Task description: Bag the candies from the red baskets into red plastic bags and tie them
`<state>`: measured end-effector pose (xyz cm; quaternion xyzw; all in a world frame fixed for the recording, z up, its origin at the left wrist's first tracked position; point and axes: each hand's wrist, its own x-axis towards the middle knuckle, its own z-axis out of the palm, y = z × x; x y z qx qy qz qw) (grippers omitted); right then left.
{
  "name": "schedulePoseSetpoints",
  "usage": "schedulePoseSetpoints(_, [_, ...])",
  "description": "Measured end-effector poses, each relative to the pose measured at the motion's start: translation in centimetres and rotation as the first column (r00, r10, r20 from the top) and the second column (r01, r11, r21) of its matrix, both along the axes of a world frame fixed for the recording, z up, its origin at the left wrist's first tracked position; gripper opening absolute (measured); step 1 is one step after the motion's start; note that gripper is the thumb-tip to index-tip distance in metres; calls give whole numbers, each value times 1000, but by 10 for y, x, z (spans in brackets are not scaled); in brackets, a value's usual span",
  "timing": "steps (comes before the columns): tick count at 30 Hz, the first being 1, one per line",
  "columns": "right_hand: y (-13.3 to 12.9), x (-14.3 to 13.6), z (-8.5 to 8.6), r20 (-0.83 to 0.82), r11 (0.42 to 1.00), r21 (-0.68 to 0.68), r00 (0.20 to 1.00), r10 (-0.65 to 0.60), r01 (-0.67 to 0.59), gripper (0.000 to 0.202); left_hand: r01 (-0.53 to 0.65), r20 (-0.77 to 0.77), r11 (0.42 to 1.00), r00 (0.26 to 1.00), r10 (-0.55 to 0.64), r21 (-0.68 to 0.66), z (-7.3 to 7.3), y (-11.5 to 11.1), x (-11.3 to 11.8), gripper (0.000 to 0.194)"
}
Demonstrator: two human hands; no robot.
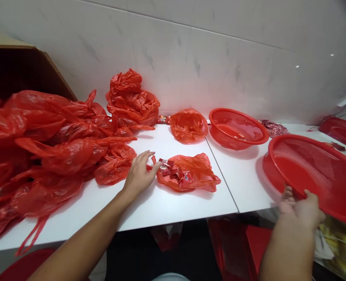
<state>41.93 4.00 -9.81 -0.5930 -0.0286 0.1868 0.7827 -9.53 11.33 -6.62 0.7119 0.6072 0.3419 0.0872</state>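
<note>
My left hand [140, 175] is over the white table with thumb and fingers apart, at the left edge of an opened red plastic bag [202, 171]. The thumb reaches the small red wrapped packets [177, 173] lying on that bag; whether it presses on them I cannot tell. On the right, my right hand [302, 205] grips the near rim of a large red plastic colander basket [296, 168]. The basket tilts slightly toward me, and its visible inside shows no packets. Part of its right side is cut off by the frame.
Many knotted red bags [70, 156] pile up on the left before a cardboard box [52, 74]. Near the wall are a crumpled red bag heap [132, 101], another open bag [188, 127] and a smaller red basket [234, 142] with a few packets. A red stool [256, 242] stands below.
</note>
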Motion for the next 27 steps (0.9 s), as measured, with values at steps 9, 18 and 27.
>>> schedulePoseSetpoints(9, [4, -19, -1, -98, 998, -65, 995, -6, -1, 34, 271, 155, 828, 962, -223, -490, 13, 63, 1, 60])
schedulePoseSetpoints(18, [-8, -164, 9, 414, 744, -411, 619, 667, -527, 66, 564, 500, 801, 762, -411, -201, -8, 40, 4, 51])
schedulePoseSetpoints(27, [22, -177, 21, 189, 332, -500, 273, 943, -800, 45, 155, 111, 986, 983, -147, -67, 0, 45, -8, 31])
